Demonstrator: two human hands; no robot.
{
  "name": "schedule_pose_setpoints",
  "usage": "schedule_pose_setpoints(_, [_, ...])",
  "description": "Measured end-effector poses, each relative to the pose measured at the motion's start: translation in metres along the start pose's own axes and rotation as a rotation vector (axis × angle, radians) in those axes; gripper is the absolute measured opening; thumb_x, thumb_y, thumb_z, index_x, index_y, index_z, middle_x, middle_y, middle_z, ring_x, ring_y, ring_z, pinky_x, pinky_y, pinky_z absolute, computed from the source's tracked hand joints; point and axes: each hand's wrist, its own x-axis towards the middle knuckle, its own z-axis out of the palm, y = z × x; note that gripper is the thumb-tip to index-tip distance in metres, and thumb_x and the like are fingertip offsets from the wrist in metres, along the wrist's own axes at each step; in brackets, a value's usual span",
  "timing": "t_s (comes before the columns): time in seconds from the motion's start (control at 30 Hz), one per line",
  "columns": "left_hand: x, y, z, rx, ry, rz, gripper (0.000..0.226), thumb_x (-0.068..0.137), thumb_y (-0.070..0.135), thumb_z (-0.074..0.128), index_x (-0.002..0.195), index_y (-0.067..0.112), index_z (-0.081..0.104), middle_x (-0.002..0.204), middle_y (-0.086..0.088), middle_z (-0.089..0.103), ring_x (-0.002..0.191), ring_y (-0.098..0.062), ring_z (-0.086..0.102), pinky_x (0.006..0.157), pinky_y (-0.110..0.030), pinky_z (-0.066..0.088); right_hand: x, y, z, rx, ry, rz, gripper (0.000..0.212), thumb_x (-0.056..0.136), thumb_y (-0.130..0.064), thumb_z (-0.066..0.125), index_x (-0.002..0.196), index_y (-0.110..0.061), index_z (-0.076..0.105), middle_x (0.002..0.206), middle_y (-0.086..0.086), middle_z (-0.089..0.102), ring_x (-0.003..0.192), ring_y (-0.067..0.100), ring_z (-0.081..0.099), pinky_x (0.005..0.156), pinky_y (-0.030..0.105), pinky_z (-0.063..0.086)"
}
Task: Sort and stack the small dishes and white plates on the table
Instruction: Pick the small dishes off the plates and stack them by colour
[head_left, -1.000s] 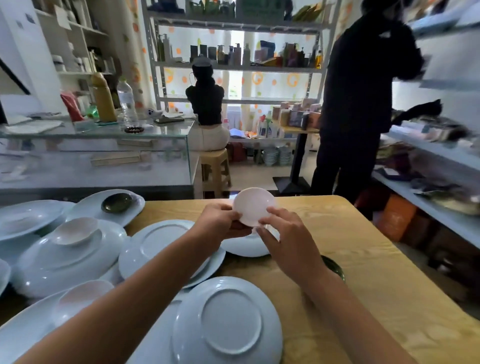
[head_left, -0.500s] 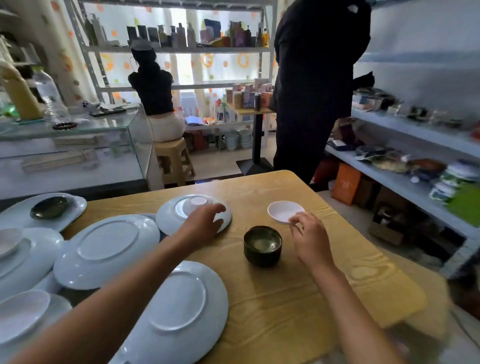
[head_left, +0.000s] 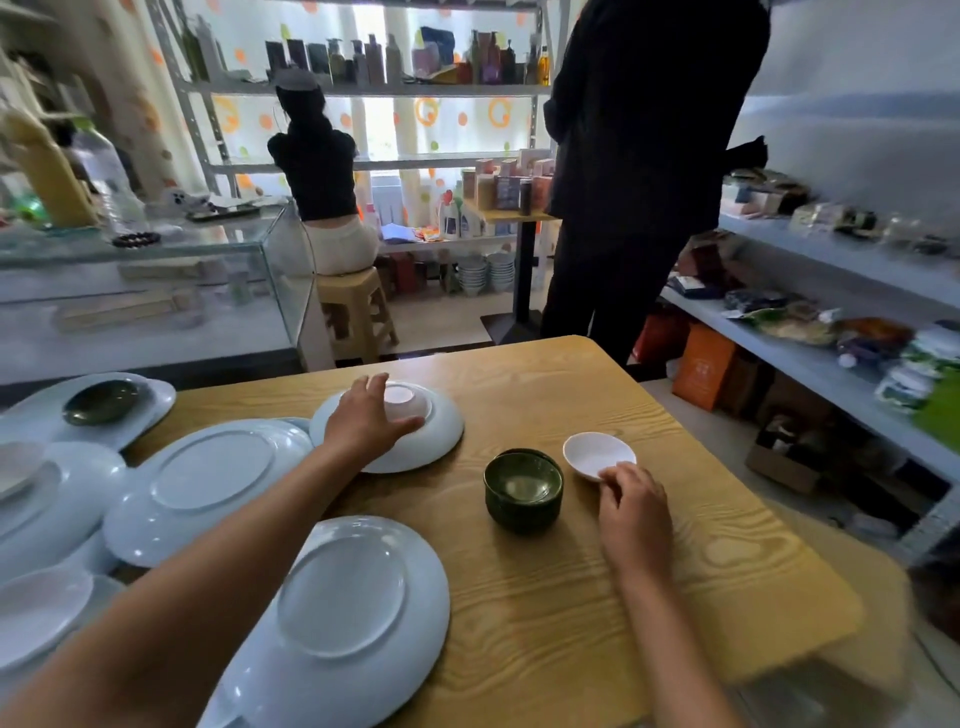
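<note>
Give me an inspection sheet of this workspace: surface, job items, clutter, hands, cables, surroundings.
Surface: light wooden table, grain visible.
Job's things: small white dish upright on the table; stack of dark green bowls beside it; upturned small white dish on an upturned white plate; more upturned white plates to the left.
Clutter: nothing seen.
Hands: left hand has its grip over the upturned small dish; right hand touches the upright dish's near rim, grip unclear.
Cables: nothing seen.
Surroundings: glass counter, stocked metal shelves, a person in dark clothes standing behind the table.
</note>
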Motion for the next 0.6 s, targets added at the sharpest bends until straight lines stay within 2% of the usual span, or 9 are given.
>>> schedule_pose_setpoints(0.1, [0.009,0.0,0.001,0.013,-0.093,-0.056,0.098,0.069,0.061,0.075,0.146,0.021,0.031,0.142,-0.01,0.047,0.122,-0.031,0.05,0.09,-0.04,0.049,-0.001,0.0,0.002,-0.032,-0.015,-0.031,0.017,0.085,0.0,0.061,0.097,-0.009,0.07,0.108,0.006,0.067,0.099,0.027,0.056,0.082,0.029,0.04])
schedule_pose_setpoints(0.23, [0.016,0.002,0.004,0.01,-0.109,-0.085,0.093,0.072,0.061,0.071,0.144,0.018,0.032,0.136,-0.011,0.052,0.116,-0.03,0.054,0.085,-0.038,0.05,0.0,0.004,0.004,-0.051,-0.017,-0.046,0.018,0.086,-0.002,0.062,0.1,-0.009,0.071,0.11,0.005,0.067,0.101,0.026,0.056,0.086,0.034,0.045])
schedule_pose_setpoints(0.4, [0.015,0.005,0.012,0.051,-0.026,-0.087,0.074,0.08,0.058,0.066,0.134,0.012,0.044,0.125,-0.012,0.058,0.107,-0.028,0.057,0.082,-0.037,0.049,0.002,0.003,0.005,-0.07,-0.023,-0.067,0.019,0.086,-0.004,0.063,0.101,-0.009,0.073,0.11,0.006,0.068,0.101,0.027,0.058,0.085,0.035,0.047])
schedule_pose_setpoints(0.6, [0.003,0.01,0.014,-0.016,0.076,-0.058,0.071,0.082,0.06,0.063,0.129,0.008,0.049,0.123,-0.014,0.058,0.106,-0.029,0.055,0.079,-0.033,0.043,0.003,0.002,0.004,-0.093,-0.056,-0.058,0.021,0.089,-0.007,0.06,0.106,-0.01,0.073,0.115,0.007,0.067,0.107,0.026,0.058,0.09,0.035,0.045])
